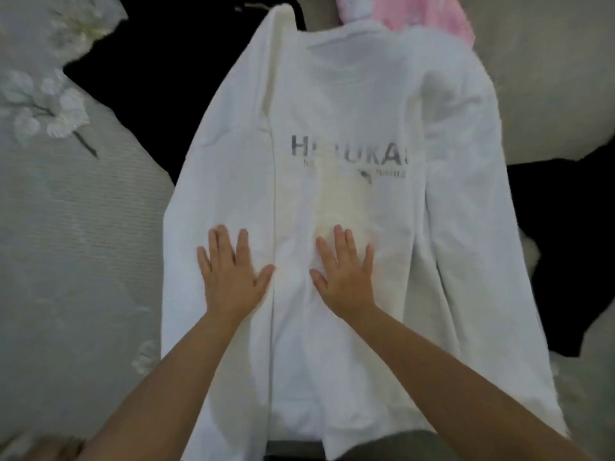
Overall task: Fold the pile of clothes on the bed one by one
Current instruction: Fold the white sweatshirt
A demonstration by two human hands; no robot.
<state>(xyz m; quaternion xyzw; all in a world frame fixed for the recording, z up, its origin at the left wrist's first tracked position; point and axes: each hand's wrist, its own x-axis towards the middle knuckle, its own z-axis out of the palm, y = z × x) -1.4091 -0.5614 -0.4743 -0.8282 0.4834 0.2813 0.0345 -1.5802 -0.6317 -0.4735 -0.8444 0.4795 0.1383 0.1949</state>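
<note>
A white long-sleeved top (349,104) with dark grey lettering lies spread flat on the bed, collar end far from me. Its left sleeve is folded in along a straight crease down the left side. The right sleeve lies down along the right side. My left hand (231,277) rests flat on the folded left part, fingers spread. My right hand (342,274) presses flat on the middle of the top, just below the lettering. Neither hand holds any cloth.
A pink garment (442,18) lies beyond the collar at the top right. Black fabric (159,71) shows under the top on the left and again on the right. A pale bedcover with white flower print (50,104) fills the left. Cream bedding (549,78) lies at right.
</note>
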